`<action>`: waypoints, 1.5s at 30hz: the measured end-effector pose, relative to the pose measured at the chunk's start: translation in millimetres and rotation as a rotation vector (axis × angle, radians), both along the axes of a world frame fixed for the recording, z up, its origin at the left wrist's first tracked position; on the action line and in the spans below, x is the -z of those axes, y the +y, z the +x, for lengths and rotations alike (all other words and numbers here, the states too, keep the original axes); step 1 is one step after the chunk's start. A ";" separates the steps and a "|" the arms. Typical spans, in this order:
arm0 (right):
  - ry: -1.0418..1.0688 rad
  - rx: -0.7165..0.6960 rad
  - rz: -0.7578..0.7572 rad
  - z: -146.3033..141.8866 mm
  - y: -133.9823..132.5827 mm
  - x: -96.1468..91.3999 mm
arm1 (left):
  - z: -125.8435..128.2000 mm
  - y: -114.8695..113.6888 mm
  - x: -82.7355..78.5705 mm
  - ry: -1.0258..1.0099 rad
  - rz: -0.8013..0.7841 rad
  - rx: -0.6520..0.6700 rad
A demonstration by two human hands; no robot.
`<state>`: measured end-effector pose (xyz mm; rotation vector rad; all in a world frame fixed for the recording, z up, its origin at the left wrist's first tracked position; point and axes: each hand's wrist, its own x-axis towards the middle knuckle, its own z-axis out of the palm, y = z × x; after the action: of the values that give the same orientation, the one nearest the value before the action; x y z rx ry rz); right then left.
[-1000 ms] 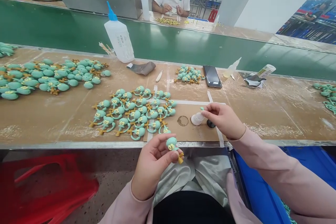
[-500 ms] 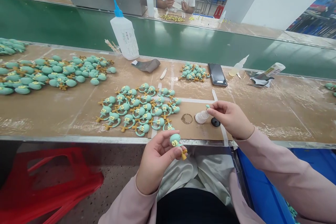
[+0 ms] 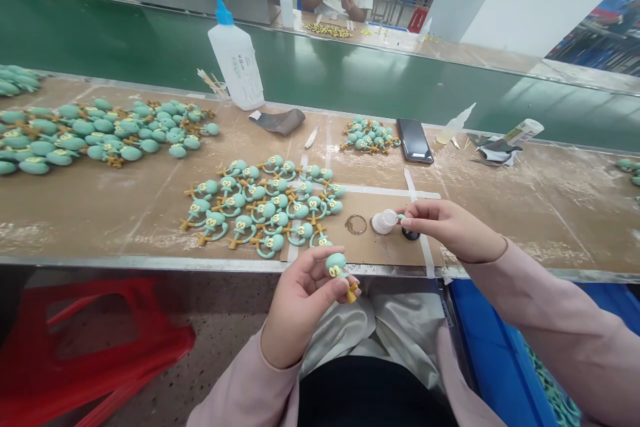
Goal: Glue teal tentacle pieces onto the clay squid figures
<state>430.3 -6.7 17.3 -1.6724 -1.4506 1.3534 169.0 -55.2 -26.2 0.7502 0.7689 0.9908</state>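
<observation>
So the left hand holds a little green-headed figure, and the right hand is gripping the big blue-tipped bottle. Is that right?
Not quite. The right hand isn't gripping the big blue-tipped bottle, which stands farther back; the head view shows that hand pinching a small green piece beside the small whitish pot. The left hand does hold a little green-headed figure.

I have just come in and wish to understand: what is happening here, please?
The person's left hand holds a green-headed figurine near the edge of the bench. The right hand pinches a small green piece right beside a translucent container; contact is unclear. Similar figurines lie grouped on the bench, left of the container.
</observation>
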 end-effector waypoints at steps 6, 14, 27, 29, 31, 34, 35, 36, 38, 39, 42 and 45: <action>-0.043 -0.022 -0.006 -1.2 0.6 -1.0 | -0.6 -0.8 1.2 0.004 -0.006 0.005; -0.044 -0.015 0.013 -0.3 -0.9 0.4 | 0.4 -1.7 1.1 0.025 -0.032 0.039; -0.075 -0.014 0.070 0.8 -4.2 -7.3 | 4.6 -1.5 -2.2 0.060 -0.026 0.027; -0.124 0.015 0.149 0.5 -11.5 -12.8 | 4.6 -2.3 -3.4 0.044 -0.036 0.013; -0.136 0.058 0.249 -4.6 -23.1 -16.7 | 4.9 -3.1 -5.2 0.011 -0.034 0.005; 0.069 0.102 0.299 -24.8 -44.8 -15.5 | 6.8 -4.3 -7.1 -0.041 -0.002 -0.003; 0.171 0.106 0.280 -34.4 -51.5 -13.3 | 7.7 -4.8 -7.5 -0.052 0.012 -0.006; 0.269 0.114 0.251 -44.5 -57.2 -10.6 | 8.8 -5.4 -7.8 -0.060 0.027 -0.010; 0.425 0.135 0.193 -63.8 -65.1 -5.3 | 10.7 -6.8 -8.1 -0.066 0.056 -0.024; 0.487 0.147 0.166 -71.7 -67.2 -3.3 | 11.5 -7.5 -8.3 -0.067 0.070 -0.032; 0.617 0.164 0.106 -85.1 -69.5 -1.9 | 13.0 -9.9 -9.3 -0.064 0.109 -0.054; 0.665 0.165 0.088 -86.2 -70.6 -5.4 | 14.6 -11.4 -10.7 -0.049 0.124 -0.071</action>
<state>344.1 -77.2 22.7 -1.0951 -0.9445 1.5247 183.6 -66.6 -15.5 0.8071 0.7004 1.1243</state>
